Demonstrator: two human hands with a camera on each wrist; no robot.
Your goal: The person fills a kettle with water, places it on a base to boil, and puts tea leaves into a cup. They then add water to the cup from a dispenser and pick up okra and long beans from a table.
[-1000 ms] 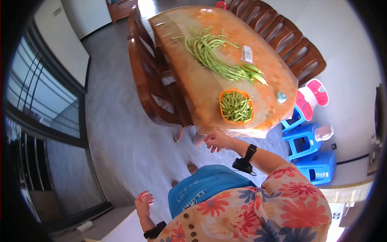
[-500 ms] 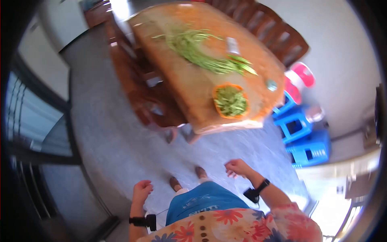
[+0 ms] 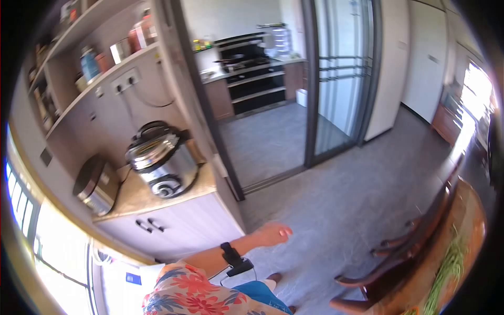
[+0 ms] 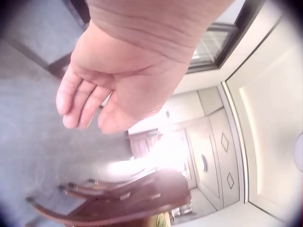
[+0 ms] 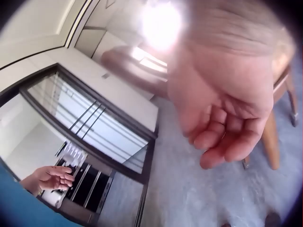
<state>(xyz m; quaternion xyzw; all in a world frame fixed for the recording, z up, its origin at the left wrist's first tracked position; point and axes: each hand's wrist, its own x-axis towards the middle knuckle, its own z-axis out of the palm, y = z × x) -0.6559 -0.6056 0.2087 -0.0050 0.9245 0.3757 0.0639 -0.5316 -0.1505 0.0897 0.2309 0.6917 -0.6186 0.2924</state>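
Green beans (image 3: 445, 273): long, thin, loosely heaped in an elongated bundle on the tabletop (image 3: 469, 210), well apart from the left hand (image 3: 271, 234). Wooden chairs (image 3: 401, 262): dark brown, glossy, standing between that hand and the beans. Neither item touches the hand.

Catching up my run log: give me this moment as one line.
left grip: loosely curled, empty | right grip: loosely curled, empty | green beans: on table | cooker: on counter

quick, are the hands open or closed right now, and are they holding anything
Left hand: open, fingers loosely bent, holding nothing.
Right hand: open, fingers loosely curled, holding nothing.
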